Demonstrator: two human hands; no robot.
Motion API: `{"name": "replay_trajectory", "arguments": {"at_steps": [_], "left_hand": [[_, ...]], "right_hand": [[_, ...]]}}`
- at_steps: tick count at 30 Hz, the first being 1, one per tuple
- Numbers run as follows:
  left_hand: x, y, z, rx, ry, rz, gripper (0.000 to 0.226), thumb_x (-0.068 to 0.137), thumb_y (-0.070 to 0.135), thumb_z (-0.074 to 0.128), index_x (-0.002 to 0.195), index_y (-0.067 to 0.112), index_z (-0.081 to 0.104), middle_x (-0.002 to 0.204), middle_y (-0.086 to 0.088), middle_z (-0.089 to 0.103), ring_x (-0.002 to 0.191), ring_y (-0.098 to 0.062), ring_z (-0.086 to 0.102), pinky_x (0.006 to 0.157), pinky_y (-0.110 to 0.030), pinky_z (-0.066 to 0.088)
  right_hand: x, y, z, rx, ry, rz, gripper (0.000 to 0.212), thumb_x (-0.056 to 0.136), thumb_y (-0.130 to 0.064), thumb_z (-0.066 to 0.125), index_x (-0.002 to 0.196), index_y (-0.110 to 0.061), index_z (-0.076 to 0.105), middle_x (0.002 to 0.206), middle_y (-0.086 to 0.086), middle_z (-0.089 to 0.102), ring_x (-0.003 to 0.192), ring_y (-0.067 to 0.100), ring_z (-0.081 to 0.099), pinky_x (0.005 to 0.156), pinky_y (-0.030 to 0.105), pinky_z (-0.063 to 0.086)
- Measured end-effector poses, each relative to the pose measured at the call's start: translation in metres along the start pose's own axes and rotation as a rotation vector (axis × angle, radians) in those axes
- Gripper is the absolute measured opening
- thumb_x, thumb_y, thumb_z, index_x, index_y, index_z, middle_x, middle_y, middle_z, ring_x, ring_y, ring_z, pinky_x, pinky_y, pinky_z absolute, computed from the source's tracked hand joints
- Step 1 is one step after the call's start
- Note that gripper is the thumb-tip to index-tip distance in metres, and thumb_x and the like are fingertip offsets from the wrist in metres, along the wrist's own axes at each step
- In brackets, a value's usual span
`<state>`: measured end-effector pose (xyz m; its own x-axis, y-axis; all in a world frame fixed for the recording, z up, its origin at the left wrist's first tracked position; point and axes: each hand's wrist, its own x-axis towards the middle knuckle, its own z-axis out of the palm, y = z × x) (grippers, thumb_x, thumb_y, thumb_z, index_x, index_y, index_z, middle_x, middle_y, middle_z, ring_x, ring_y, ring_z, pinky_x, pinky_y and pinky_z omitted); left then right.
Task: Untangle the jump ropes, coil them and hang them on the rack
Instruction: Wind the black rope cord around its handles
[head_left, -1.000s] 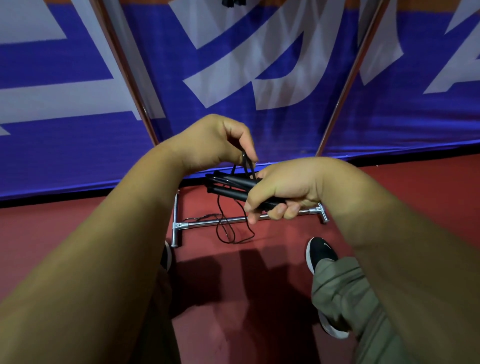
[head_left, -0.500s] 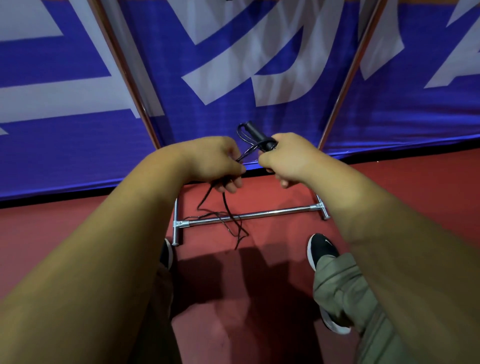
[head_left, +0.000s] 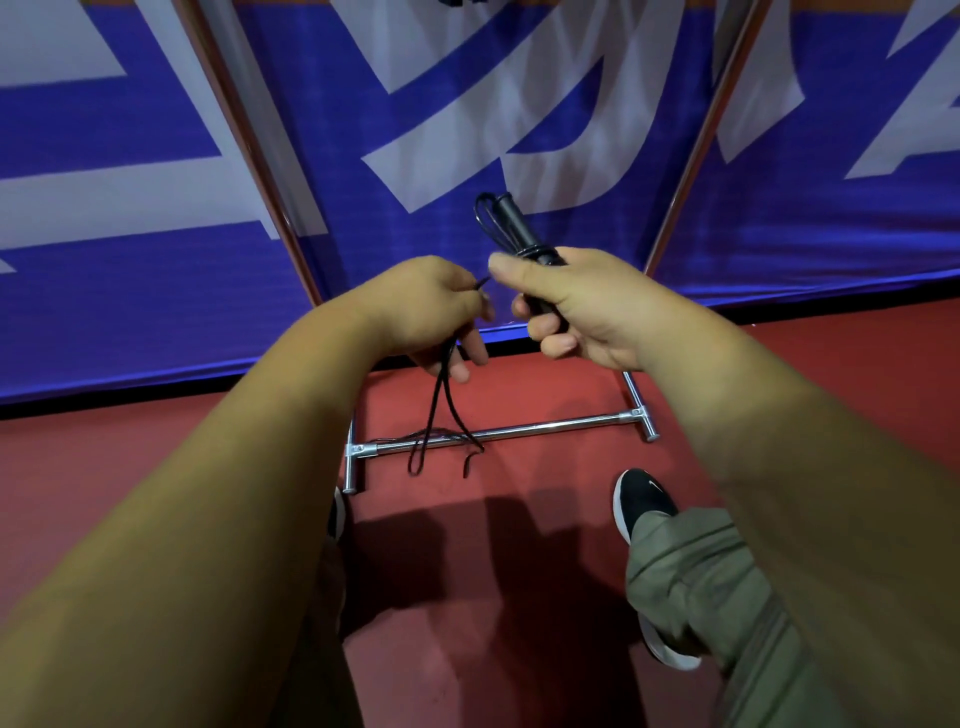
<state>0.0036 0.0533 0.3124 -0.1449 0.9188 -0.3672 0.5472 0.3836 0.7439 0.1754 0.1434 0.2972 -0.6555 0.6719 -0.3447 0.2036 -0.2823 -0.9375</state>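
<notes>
My right hand (head_left: 576, 306) grips the black jump rope handles (head_left: 517, 228), which stick up and away from my fist with a few turns of cord looped beside them. My left hand (head_left: 431, 312) holds the black cord (head_left: 439, 410) just left of the handles. From that hand two strands hang down and end in a small tangle on the red floor by the rack's chrome base bar (head_left: 550, 427). The rack's slanted uprights (head_left: 696, 135) rise on either side against the banner.
A blue and white banner (head_left: 467, 104) fills the background right behind the rack. My right shoe (head_left: 641, 501) and olive trouser leg (head_left: 696, 587) stand on the red floor close to the base bar. The rack's left foot (head_left: 350, 467) is near my left leg.
The handles went from lying level to pointing up in my right hand. My left hand dropped and now pulls the cord, so less slack lies on the floor.
</notes>
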Motion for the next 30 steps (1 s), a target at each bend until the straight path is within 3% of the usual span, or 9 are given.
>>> {"name": "replay_trajectory", "arguments": {"at_steps": [2,4,6,9,11,14,19,26,30], "left_hand": [[-0.001,0.0,0.001,-0.106,-0.029,0.049,0.029,0.113,0.03,0.045,0.113,0.008,0.064,0.093,-0.015,0.08,0.068,-0.03,0.075,0.055,-0.03,0.056],[0.0,0.0,0.001,-0.276,-0.055,0.182,0.032,0.113,0.032,0.046,0.106,0.006,0.062,0.09,-0.015,0.076,0.077,-0.031,0.074,0.07,-0.037,0.06],[0.001,0.001,0.0,-0.472,-0.066,0.316,0.031,0.113,0.03,0.045,0.096,0.009,0.059,0.073,-0.009,0.061,0.074,-0.027,0.067,0.083,-0.042,0.056],[-0.001,0.005,-0.001,-0.633,-0.131,0.382,0.037,0.114,0.036,0.04,0.094,0.011,0.06,0.065,0.0,0.031,0.062,-0.019,0.031,0.072,-0.036,0.044],[-0.003,0.006,-0.004,-0.568,-0.156,0.379,0.039,0.113,0.035,0.041,0.101,0.007,0.066,0.067,-0.002,0.026,0.065,-0.023,0.021,0.067,-0.032,0.035],[-0.007,0.002,-0.013,-0.3,-0.137,0.327,0.037,0.113,0.027,0.044,0.111,0.002,0.071,0.068,-0.005,0.036,0.065,-0.021,0.03,0.062,-0.026,0.035],[-0.013,-0.003,-0.024,0.028,-0.189,0.219,0.034,0.11,0.042,0.05,0.11,0.025,0.079,0.077,-0.005,0.052,0.072,-0.022,0.046,0.073,-0.03,0.043],[-0.016,-0.005,-0.024,0.015,-0.172,0.228,0.033,0.109,0.043,0.051,0.109,0.027,0.079,0.078,-0.004,0.052,0.075,-0.024,0.047,0.08,-0.034,0.045],[-0.012,-0.008,-0.021,-0.074,-0.127,0.241,0.034,0.11,0.04,0.051,0.109,0.021,0.078,0.079,-0.005,0.052,0.073,-0.019,0.048,0.076,-0.032,0.045]], "right_hand": [[0.0,-0.004,0.001,0.107,0.07,0.008,0.065,0.091,-0.068,0.071,0.117,-0.008,0.067,0.082,0.005,0.056,0.055,0.01,0.037,0.045,0.024,0.025],[0.003,-0.006,-0.001,0.212,0.133,0.021,0.078,0.089,-0.078,0.065,0.12,-0.006,0.068,0.078,0.004,0.058,0.053,0.01,0.036,0.043,0.023,0.025],[0.005,-0.007,-0.002,0.285,0.159,0.033,0.073,0.089,-0.075,0.067,0.115,-0.007,0.066,0.078,0.005,0.057,0.052,0.01,0.036,0.041,0.023,0.024],[0.005,-0.009,-0.001,0.338,0.111,0.04,0.056,0.091,-0.065,0.071,0.105,-0.012,0.057,0.082,0.006,0.055,0.051,0.011,0.033,0.038,0.022,0.021],[0.004,-0.011,-0.003,0.345,0.09,0.031,0.048,0.093,-0.058,0.071,0.101,-0.014,0.055,0.087,0.007,0.056,0.052,0.01,0.032,0.037,0.021,0.021],[-0.003,-0.013,-0.006,0.305,0.116,0.027,0.039,0.095,-0.047,0.071,0.101,-0.012,0.056,0.088,0.01,0.058,0.052,0.01,0.034,0.037,0.021,0.02],[-0.015,-0.011,-0.001,0.211,0.092,0.001,0.026,0.097,-0.033,0.069,0.097,-0.01,0.057,0.093,0.014,0.059,0.052,0.012,0.035,0.041,0.023,0.018],[-0.021,-0.012,0.003,0.249,0.074,-0.037,0.013,0.097,-0.019,0.06,0.088,-0.012,0.056,0.082,0.008,0.059,0.053,0.012,0.039,0.038,0.023,0.022],[-0.021,-0.015,0.009,0.28,0.115,-0.059,0.014,0.098,-0.02,0.062,0.092,-0.008,0.062,0.078,0.01,0.066,0.056,0.014,0.052,0.041,0.024,0.04]]}}
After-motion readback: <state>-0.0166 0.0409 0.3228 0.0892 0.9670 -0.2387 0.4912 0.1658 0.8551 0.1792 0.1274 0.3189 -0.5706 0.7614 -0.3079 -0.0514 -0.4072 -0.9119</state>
